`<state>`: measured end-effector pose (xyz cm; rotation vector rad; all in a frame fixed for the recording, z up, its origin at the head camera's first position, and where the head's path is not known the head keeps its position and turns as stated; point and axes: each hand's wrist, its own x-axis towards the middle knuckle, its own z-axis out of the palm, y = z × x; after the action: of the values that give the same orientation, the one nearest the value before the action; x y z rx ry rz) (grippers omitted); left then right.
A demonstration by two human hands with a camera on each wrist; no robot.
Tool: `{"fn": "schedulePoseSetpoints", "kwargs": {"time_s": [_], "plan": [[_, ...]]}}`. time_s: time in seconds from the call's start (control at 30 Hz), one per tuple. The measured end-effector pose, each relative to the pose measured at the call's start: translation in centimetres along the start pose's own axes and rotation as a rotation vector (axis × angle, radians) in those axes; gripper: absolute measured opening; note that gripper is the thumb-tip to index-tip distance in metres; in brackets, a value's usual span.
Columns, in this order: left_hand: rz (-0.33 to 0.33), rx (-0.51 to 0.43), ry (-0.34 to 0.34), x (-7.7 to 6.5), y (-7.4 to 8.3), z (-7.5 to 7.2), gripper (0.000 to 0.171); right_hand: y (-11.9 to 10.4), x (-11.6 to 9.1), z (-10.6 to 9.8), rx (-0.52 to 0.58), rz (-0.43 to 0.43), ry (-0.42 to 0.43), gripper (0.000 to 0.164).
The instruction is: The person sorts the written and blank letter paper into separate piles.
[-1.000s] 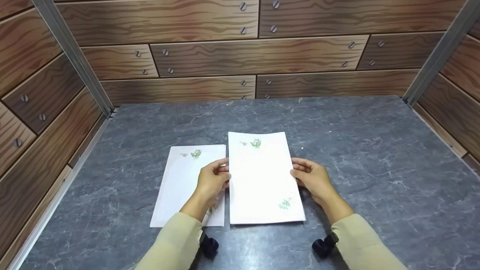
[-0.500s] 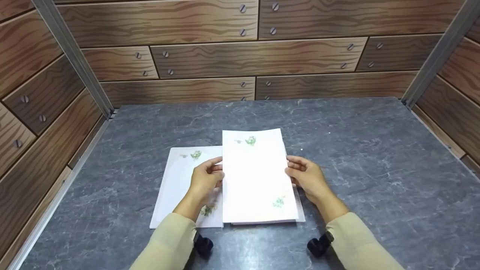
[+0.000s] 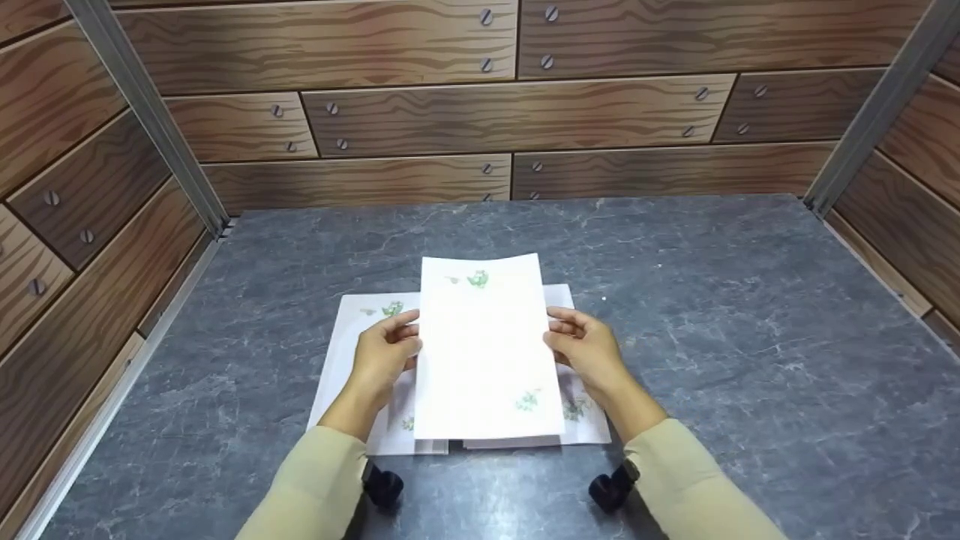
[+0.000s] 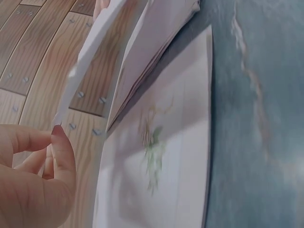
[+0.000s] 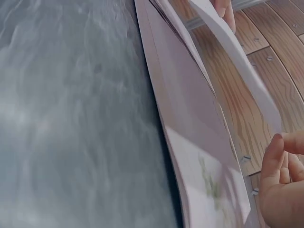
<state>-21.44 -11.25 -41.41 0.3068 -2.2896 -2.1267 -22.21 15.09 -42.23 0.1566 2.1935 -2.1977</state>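
Observation:
A white sheet of paper (image 3: pixel 484 349) with small green prints at its top and lower right is held up in the head view. My left hand (image 3: pixel 381 352) pinches its left edge between thumb and fingers. At the opposite edge my right hand (image 3: pixel 586 351) pinches it the same way. Below lie two paper stacks, a left stack (image 3: pixel 341 360) and a right stack (image 3: pixel 589 420), both partly hidden by the sheet and hands. In both wrist views the sheet (image 4: pixel 88 52) shows nearly edge-on, raised above the stacks.
The stacks lie side by side on a dark grey marbled table (image 3: pixel 712 337). Wood-patterned walls (image 3: pixel 420 112) stand at the back and both sides, with metal posts (image 3: pixel 150 112) at the corners. A tiny white speck (image 3: pixel 604 298) lies right of the stacks.
Both hands have carried the sheet leftward from over the right stack and slightly up. More of the right stack now shows, and the sheet covers the gap between the stacks.

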Motion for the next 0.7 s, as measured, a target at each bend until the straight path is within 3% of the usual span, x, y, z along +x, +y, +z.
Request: {"fn": "schedulePoseSetpoints", "kwargs": {"time_s": [0.7], "plan": [[-0.032,-0.004,0.073,0.2,-0.8,-4.1,0.039,0.7,0.0,4.7,0.041,-0.002,0.015,0.038]]}}
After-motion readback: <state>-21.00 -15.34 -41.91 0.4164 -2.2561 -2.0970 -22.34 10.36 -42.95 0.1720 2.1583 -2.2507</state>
